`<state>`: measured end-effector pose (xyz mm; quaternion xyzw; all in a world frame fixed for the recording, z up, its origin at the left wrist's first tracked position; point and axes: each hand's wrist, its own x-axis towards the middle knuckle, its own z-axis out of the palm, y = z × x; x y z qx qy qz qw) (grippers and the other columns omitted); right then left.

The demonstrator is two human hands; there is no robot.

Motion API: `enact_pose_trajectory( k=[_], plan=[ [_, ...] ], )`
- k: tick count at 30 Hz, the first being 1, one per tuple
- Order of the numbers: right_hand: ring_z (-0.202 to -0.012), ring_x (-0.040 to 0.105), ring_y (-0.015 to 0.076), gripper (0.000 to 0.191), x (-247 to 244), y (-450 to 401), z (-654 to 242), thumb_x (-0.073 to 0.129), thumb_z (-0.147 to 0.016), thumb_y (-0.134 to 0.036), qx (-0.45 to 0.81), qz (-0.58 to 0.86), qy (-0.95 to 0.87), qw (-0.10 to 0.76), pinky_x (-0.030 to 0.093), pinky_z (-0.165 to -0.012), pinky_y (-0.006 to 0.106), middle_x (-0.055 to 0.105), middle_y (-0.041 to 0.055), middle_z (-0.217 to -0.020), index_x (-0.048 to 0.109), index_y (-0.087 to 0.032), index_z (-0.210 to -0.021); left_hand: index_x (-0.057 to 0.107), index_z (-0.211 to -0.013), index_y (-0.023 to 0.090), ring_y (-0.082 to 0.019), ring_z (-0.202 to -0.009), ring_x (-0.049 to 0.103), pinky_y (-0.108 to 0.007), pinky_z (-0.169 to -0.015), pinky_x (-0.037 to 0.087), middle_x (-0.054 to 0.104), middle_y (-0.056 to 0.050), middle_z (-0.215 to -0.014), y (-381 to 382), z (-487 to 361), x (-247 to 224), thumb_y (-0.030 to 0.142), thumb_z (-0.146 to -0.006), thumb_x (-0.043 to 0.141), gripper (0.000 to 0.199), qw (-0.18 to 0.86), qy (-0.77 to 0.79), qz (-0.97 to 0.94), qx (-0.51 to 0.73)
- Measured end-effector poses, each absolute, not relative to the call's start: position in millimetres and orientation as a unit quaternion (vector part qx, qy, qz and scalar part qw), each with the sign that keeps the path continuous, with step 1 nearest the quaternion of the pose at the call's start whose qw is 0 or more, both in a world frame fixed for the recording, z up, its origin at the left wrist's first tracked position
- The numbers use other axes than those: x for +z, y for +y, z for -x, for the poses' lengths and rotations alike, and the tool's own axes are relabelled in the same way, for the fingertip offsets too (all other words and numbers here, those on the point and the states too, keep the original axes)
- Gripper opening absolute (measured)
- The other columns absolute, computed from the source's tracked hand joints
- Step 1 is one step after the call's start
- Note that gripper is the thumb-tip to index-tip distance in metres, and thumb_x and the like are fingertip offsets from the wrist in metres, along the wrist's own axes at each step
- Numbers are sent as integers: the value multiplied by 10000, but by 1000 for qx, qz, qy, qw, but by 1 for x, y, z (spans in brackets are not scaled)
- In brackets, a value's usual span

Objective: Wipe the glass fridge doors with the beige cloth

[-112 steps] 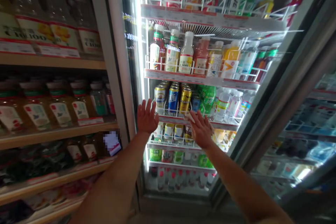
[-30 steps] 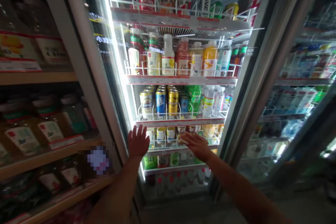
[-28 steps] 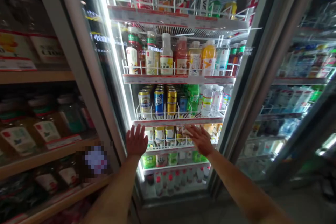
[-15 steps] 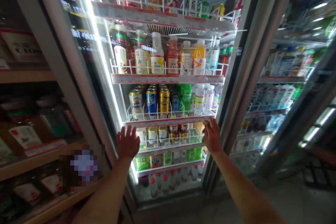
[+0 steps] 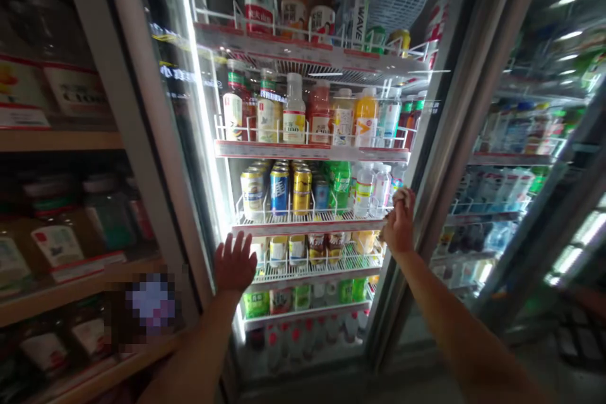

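Drinks cooler [image 5: 138, 107] lit before you: left hand [image 5: 234, 263] open, fingers spread, empty; right hand [image 5: 399, 221] curled by a shelf [image 5: 307, 225], grip unclear.

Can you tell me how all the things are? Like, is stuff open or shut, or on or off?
Left hand: open, fingers spread.
Right hand: fingers curled together; cannot tell if it holds anything.
Fridge glass door: looks shut.
Fridge light strip: on.
Blue can: upright in a wire rack.
WAVE bottle: upright, cap on.
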<state>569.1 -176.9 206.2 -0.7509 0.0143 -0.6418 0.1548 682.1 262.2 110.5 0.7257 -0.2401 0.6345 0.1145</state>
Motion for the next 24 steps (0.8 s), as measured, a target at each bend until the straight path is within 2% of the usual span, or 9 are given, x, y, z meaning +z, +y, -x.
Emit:
enact_pose_trajectory(
  k=[3, 8, 15, 18, 21, 24],
  plan=[
    [-1574, 192, 280, 518, 234, -167, -576, 317, -995, -150, -664, 730, 10, 159, 296, -1247, 607, 336, 146, -1641, 480, -172, -1486, 185, -1648, 291, -297, -1554, 215, -541, -1258, 231, 341, -61, -1638, 262, -681, 111, 261, -997, 519, 732, 116, -239, -727, 633],
    [-1565, 227, 264, 505, 242, -151, -576, 305, -1016, -158, -680, 723, -11, 120, 314, -1247, 586, 388, 161, -1610, 477, -148, -1490, 169, -1649, 272, -239, -1568, 137, -477, -1296, 155, 256, -35, -1654, 260, -677, 117, 242, -1008, 511, 727, 113, -253, -713, 644],
    [-1557, 255, 280, 492, 314, -151, -592, 328, -1016, -170, -711, 695, -4, 105, 353, -1228, 578, 418, 163, -1596, 522, -151, -1467, 197, -1644, 227, -239, -1564, 142, -446, -1297, 139, 291, -64, -1641, 260, -672, 122, 194, -996, 536, 732, 108, -260, -706, 650],
    [-1550, 276, 282, 485, 309, -132, -592, 345, -1027, -178, -706, 704, -38, 66, 384, -1209, 582, 443, 143, -1587, 504, -181, -1486, 184, -1646, 234, -236, -1565, 136, -450, -1292, 148, 324, -71, -1630, 260, -670, 122, 193, -1004, 532, 731, 110, -252, -713, 644],
    [-1533, 315, 289, 445, 303, -118, -588, 394, -1029, -180, -671, 731, -124, 3, 407, -1196, 574, 484, 126, -1564, 551, -195, -1445, 175, -1648, 228, -241, -1567, 129, -454, -1289, 147, 347, -79, -1622, 260, -669, 121, 198, -1009, 521, 727, 109, -254, -716, 640],
    [-1524, 338, 277, 441, 330, -119, -588, 384, -1034, -196, -658, 737, -155, 19, 397, -1205, 569, 491, 97, -1562, 564, -219, -1436, 190, -1647, 214, -243, -1568, 134, -457, -1289, 149, 372, -87, -1610, 261, -671, 120, 208, -1012, 501, 707, 111, -259, -716, 639]
  ],
)
